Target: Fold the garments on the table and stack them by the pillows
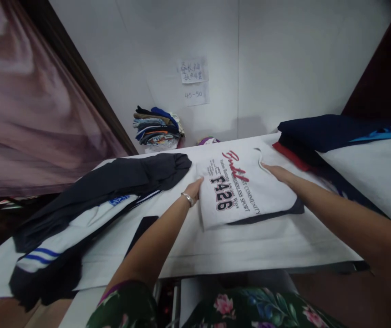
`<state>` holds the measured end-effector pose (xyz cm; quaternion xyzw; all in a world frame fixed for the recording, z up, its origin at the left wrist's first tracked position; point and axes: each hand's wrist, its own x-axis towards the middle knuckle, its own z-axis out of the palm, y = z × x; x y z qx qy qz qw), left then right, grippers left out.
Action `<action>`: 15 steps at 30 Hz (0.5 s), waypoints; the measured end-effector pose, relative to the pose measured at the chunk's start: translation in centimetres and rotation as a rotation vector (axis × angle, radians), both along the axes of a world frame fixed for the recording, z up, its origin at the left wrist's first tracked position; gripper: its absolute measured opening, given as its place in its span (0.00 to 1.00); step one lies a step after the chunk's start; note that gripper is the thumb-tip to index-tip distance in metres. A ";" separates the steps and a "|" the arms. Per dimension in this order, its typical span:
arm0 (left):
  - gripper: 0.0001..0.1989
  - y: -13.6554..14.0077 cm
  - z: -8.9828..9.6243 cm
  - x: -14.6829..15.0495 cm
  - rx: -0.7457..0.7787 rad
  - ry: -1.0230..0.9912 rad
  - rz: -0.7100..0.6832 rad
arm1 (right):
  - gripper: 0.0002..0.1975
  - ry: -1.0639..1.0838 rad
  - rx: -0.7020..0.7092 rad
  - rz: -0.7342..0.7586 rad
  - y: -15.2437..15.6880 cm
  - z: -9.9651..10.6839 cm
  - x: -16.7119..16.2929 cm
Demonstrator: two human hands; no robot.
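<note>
A white garment [229,196] with red lettering, a dark printed number and dark parts at its lower right lies folded on the white-covered table in front of me; it looks like a sweatshirt. My left hand [194,189], wearing a silver bracelet [187,198], is closed on the garment's left edge. At the opposite end, by the neckline, my right hand [276,173] grips the fabric; most of its fingers are hidden by the cloth.
A dark jacket with white panels [103,200] spreads over the table's left side. Dark folded clothes [321,132] lie at the right. A stack of folded clothes [157,127] stands near the wall, below handwritten paper signs [194,82]. A pink curtain [38,100] hangs left.
</note>
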<state>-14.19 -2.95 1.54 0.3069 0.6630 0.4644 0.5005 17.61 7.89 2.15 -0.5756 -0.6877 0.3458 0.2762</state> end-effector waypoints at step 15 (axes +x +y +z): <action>0.36 -0.4 -1.0 4.3 0.177 1.121 -0.340 | 0.38 -0.279 0.314 0.192 -0.8 -2.1 -2.6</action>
